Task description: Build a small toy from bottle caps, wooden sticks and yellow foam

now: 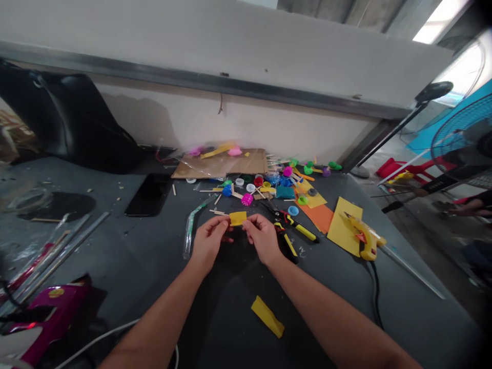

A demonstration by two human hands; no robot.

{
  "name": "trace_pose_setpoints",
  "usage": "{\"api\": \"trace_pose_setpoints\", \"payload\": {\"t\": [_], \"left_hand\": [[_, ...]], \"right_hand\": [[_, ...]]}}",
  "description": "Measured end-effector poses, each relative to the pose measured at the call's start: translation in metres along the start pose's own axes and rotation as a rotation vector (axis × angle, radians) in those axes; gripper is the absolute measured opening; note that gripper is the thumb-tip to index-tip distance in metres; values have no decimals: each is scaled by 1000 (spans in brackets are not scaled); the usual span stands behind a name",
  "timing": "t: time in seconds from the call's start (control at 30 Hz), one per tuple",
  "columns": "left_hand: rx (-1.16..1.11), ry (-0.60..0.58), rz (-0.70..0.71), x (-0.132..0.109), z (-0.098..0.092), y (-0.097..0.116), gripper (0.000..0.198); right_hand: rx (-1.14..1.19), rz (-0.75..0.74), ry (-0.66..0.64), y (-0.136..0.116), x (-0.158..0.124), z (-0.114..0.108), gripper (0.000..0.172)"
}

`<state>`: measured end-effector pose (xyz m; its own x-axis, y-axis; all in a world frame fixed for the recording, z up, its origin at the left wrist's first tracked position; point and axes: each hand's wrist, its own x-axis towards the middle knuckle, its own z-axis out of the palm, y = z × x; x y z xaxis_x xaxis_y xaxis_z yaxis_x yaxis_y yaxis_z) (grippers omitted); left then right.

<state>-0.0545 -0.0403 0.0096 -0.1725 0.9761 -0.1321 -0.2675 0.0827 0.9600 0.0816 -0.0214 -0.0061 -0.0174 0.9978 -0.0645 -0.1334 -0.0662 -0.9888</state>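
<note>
Between my two hands is a small piece of yellow paper (238, 218), held up just above the dark table. My left hand (209, 238) pinches its left edge with thumb and fingers. The right edge is pinched by my right hand (263, 236). A second yellow paper strip (268, 316) lies on the table nearer to me, below the right hand. Just right of that hand are yellow-and-black pliers (298, 229), partly overlapped by another tool with yellow handles. To the left of my left hand lies a clear bent plastic tube (189, 230).
Bottle caps (258, 180), sticks and cardboard (219, 166) crowd the back. Yellow sheets (340, 228) and a yellow glue gun (369, 243) with a black cord lie right. A black phone (148, 196), glue sticks (69, 251) and a magenta device (57, 318) are left. A fan (472, 138) stands beyond.
</note>
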Motion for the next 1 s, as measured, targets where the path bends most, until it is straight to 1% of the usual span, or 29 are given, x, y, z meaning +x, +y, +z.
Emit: {"api": "trace_pose_setpoints", "payload": {"t": [0.1,0.2,0.4,0.6,0.7,0.8,1.0], "left_hand": [[60,-55,-35,2,-2,-2,29],[141,-93,-31,5,-4,-6,28],[178,-74,-5,6,-4,-8,21],[217,-77,22,5,-4,-9,21],[211,-46,20,4,-3,-8,20],[185,-15,5,4,-2,-6,21],[136,-14,-50,6,-3,-8,24]], "right_hand": [[5,4,-5,-1,-1,0,17],[6,6,-19,-2,-1,0,17],[-39,-5,-19,2,-2,-1,20],[-91,-23,3,2,-2,-1,22],[-85,-16,7,2,-2,-1,23],[-37,8,-1,1,-2,0,24],[113,15,-5,-1,-1,1,30]]}}
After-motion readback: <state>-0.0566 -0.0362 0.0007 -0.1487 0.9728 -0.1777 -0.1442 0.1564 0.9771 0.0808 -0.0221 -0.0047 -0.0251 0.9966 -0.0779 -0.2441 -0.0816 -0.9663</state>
